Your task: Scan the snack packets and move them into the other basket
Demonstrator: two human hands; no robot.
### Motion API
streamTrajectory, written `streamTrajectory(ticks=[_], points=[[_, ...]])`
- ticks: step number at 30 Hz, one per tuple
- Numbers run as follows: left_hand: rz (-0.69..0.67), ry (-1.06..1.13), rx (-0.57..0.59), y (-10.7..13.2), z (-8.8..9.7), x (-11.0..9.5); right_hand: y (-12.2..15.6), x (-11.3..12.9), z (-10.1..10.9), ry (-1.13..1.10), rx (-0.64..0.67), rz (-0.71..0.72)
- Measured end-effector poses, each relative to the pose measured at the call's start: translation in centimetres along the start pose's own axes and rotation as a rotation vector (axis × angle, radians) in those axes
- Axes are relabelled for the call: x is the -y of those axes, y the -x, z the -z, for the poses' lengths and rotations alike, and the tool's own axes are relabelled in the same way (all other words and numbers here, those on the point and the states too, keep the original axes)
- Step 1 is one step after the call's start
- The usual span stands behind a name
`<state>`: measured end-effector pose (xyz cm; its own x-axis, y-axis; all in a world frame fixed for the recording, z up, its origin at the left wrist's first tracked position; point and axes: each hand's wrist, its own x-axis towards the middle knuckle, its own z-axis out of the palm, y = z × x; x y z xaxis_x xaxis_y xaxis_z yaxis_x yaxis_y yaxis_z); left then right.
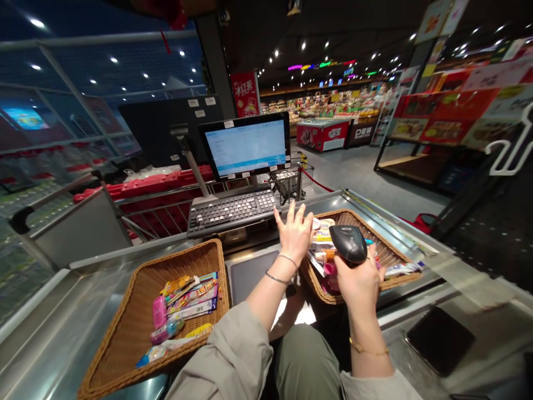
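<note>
My right hand (360, 280) grips a black handheld barcode scanner (348, 243) above the right wicker basket (389, 244). Small packaged goods (323, 239) lie in that basket, partly covered by the scanner and my hand. My left hand (293, 233), fingers spread, reaches to the basket's left rim near the goods; nothing shows in its grasp. On the left stands another wicker basket (125, 322) with a pink packet (159, 312), a small bottle (167, 331) and several colourful packets (195, 297) inside.
A black keyboard (233, 211) and a lit monitor (249, 145) stand behind the baskets. Between the baskets lies a flat grey plate (252, 275) set in the counter. A metal counter surface (54, 333) runs along the left. A dark square pad (440, 340) lies at the right.
</note>
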<state>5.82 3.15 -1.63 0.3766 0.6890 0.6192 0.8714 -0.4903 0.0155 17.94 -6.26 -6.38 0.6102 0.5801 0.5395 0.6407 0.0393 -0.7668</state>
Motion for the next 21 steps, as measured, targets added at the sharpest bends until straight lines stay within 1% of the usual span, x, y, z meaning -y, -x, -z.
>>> streamTrajectory(ticks=[2,4,6,8,11,14,16,18,21], points=[[-0.021,0.015,0.036,-1.1,-0.7,-0.9,-0.3,0.3,0.3,0.002,0.009,-0.029],[-0.013,0.028,0.073,-1.7,-0.8,-1.4,-0.6,0.8,0.7,0.022,0.048,-0.097],[0.016,0.045,0.100,-1.5,-0.4,-1.2,-0.8,1.5,1.1,0.039,0.085,-0.130],[0.053,0.068,0.109,-0.5,0.7,0.0,-1.0,2.2,1.3,0.068,0.122,-0.123],[0.139,0.087,0.083,2.0,2.9,3.1,-1.0,3.1,1.2,0.095,0.168,-0.049],[0.208,0.080,0.069,5.2,5.4,6.9,-0.5,4.2,0.6,0.084,0.229,0.081],[0.248,0.062,0.066,7.5,6.9,9.5,0.1,5.1,-0.1,0.052,0.277,0.187],[0.286,0.038,0.076,9.8,8.4,12.0,0.9,5.8,-1.0,0.030,0.353,0.288],[0.353,0.000,0.104,13.0,10.2,15.3,2.0,6.7,-2.6,0.000,0.465,0.405]])
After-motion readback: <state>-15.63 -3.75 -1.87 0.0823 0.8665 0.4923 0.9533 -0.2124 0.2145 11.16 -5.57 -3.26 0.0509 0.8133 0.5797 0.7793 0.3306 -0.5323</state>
